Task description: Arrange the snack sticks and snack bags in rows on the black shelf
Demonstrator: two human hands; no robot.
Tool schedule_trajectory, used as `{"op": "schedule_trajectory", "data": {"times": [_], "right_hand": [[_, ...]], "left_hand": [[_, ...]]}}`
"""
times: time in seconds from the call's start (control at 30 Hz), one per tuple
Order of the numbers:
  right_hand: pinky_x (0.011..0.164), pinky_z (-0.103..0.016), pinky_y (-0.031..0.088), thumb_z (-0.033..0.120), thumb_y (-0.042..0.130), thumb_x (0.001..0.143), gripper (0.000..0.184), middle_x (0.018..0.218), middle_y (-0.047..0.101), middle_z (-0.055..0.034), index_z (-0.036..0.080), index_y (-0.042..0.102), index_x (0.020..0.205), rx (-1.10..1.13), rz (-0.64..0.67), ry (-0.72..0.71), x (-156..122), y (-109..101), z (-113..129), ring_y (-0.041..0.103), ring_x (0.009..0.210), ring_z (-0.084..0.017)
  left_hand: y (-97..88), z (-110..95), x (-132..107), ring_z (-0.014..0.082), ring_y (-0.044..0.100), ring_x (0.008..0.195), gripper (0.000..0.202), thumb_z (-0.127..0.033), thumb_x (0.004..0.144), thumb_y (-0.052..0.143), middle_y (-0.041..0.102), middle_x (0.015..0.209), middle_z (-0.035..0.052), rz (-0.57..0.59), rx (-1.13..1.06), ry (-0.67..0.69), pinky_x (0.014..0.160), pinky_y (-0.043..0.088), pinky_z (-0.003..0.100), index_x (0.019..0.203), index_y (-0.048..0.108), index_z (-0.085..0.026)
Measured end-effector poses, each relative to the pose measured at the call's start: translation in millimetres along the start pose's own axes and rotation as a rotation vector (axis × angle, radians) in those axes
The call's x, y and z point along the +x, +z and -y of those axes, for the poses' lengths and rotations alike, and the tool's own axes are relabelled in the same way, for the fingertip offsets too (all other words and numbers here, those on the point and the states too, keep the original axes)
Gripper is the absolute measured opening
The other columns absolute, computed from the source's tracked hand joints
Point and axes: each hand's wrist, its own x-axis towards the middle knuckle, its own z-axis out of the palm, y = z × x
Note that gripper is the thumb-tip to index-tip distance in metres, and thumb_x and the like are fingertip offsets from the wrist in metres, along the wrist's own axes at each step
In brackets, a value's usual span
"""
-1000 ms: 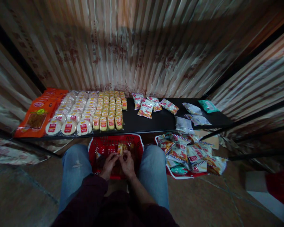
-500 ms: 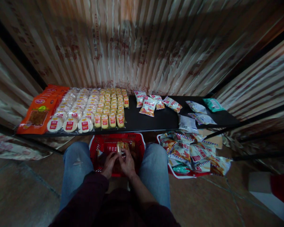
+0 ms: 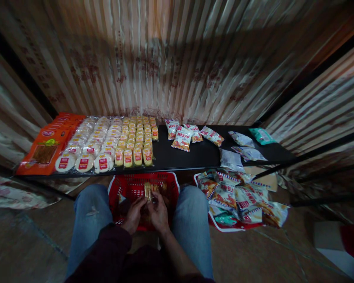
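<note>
While my knees are flanking the red basket (image 3: 177, 184), my left hand (image 3: 133, 215) and right hand (image 3: 159, 212) are meeting over it, their fingertips grasping the lower end of one small golden packet (image 3: 148, 190). That packet is standing roughly upright above the basket, just short of the front edge of the black shelf (image 3: 171, 159). More golden packets (image 3: 155, 188) are showing just beyond my right fingers (whether I am gripping any of those too, I cannot tell). On the shelf, to the left, orange bags (image 3: 45, 148) are lying overlapped, with white round cakes (image 3: 84, 162) ranging in rows beside them and yellow oblong cakes (image 3: 137, 156) filling the next rows. Farther right, printed snack bags (image 3: 181, 139) are lying loosely, and a teal packet (image 3: 262, 136) is resting near the far end. Beside my right knee, a second basket (image 3: 236, 229) is brimming with similar bags (image 3: 225, 194).
</note>
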Motion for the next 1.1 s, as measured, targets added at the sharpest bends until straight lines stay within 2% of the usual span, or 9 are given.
{"op": "schedule_trajectory", "data": {"times": [0.23, 0.33, 0.5, 0.6, 0.77, 0.83, 0.93, 1.0, 1.1], "right_hand": [[0.081, -0.034, 0.054, 0.030, 0.055, 0.077, 0.027, 0.101, 0.070, -0.0092, 0.019, 0.063, 0.099, -0.005, -0.181, -0.099, -3.1, -12.6, 9.6, 0.066, 0.093, -0.023], [0.079, -0.033, 0.055, 0.034, 0.056, 0.079, 0.025, 0.098, 0.071, -0.0085, 0.020, 0.063, 0.098, 0.008, -0.209, -0.145, -4.0, -20.3, 11.3, 0.068, 0.090, -0.022], [0.081, -0.035, 0.055, 0.043, 0.055, 0.082, 0.029, 0.097, 0.071, -0.0093, 0.021, 0.063, 0.098, 0.022, -0.238, -0.179, -2.0, -29.2, 9.1, 0.068, 0.091, -0.024], [0.080, -0.035, 0.055, 0.043, 0.053, 0.084, 0.030, 0.101, 0.071, -0.0098, 0.022, 0.063, 0.102, 0.016, -0.209, -0.198, 4.5, -32.9, 4.5, 0.068, 0.093, -0.024], [0.083, -0.037, 0.054, 0.038, 0.054, 0.085, 0.029, 0.110, 0.068, -0.0112, 0.021, 0.062, 0.108, -0.008, -0.198, -0.320, 19.1, -39.0, 7.0, 0.066, 0.100, -0.026], [0.084, -0.039, 0.053, 0.038, 0.052, 0.086, 0.028, 0.111, 0.067, -0.0115, 0.022, 0.062, 0.107, -0.033, -0.233, -0.357, 23.0, -41.1, 14.4, 0.064, 0.102, -0.026], [0.087, -0.040, 0.050, 0.038, 0.049, 0.088, 0.028, 0.109, 0.067, -0.0105, 0.023, 0.062, 0.108, -0.050, -0.273, -0.333, 25.8, -44.4, 27.5, 0.063, 0.102, -0.026], [0.087, -0.039, 0.049, 0.038, 0.046, 0.089, 0.029, 0.108, 0.067, -0.0095, 0.023, 0.060, 0.110, -0.047, -0.255, -0.303, 26.6, -46.8, 34.6, 0.062, 0.101, -0.024], [0.090, -0.040, 0.047, 0.038, 0.045, 0.089, 0.030, 0.109, 0.067, -0.0090, 0.023, 0.060, 0.111, -0.048, -0.220, -0.287, 28.2, -50.1, 41.8, 0.061, 0.103, -0.024]], "left_hand": [[18.3, -1.8, -5.5, 0.0255, 0.061, 0.107, 0.040, -0.036, 0.047, 0.082, 0.073, 0.095, 0.0087, -0.052, -0.011, -0.009, 0.100, 0.039, 0.035, 0.081, 0.071, -0.017], [24.7, -2.4, -10.8, 0.0279, 0.054, 0.117, 0.046, -0.033, 0.044, 0.085, 0.068, 0.111, 0.0105, -0.123, 0.017, -0.082, 0.102, 0.037, 0.037, 0.085, 0.070, -0.019], [35.9, -10.7, -17.4, 0.0277, 0.046, 0.127, 0.051, -0.035, 0.047, 0.084, 0.060, 0.126, 0.0097, -0.093, 0.091, -0.024, 0.106, 0.034, 0.036, 0.094, 0.069, -0.021], [44.6, -19.0, -18.0, 0.0282, 0.048, 0.125, 0.052, -0.037, 0.050, 0.083, 0.061, 0.125, 0.0087, -0.066, 0.114, -0.017, 0.104, 0.037, 0.037, 0.097, 0.068, -0.022], [63.4, -33.2, -20.4, 0.0270, 0.058, 0.112, 0.045, -0.038, 0.057, 0.080, 0.066, 0.114, 0.0098, 0.067, 0.071, 0.017, 0.098, 0.041, 0.036, 0.096, 0.068, -0.021], [72.1, -38.2, -21.1, 0.0260, 0.060, 0.108, 0.046, -0.038, 0.055, 0.080, 0.068, 0.110, 0.0091, 0.066, 0.063, 0.031, 0.096, 0.042, 0.035, 0.096, 0.068, -0.021], [83.5, -43.3, -19.5, 0.0244, 0.061, 0.103, 0.040, -0.035, 0.057, 0.079, 0.068, 0.107, 0.0083, 0.057, 0.112, 0.123, 0.092, 0.044, 0.034, 0.092, 0.068, -0.020], [89.2, -44.6, -17.5, 0.0233, 0.061, 0.101, 0.035, -0.033, 0.060, 0.077, 0.068, 0.105, 0.0077, 0.045, 0.158, 0.183, 0.090, 0.045, 0.033, 0.090, 0.066, -0.020], [95.5, -45.2, -15.6, 0.0232, 0.061, 0.099, 0.032, -0.034, 0.062, 0.074, 0.068, 0.102, 0.0078, 0.024, 0.181, 0.193, 0.089, 0.045, 0.032, 0.089, 0.065, -0.019]]}}
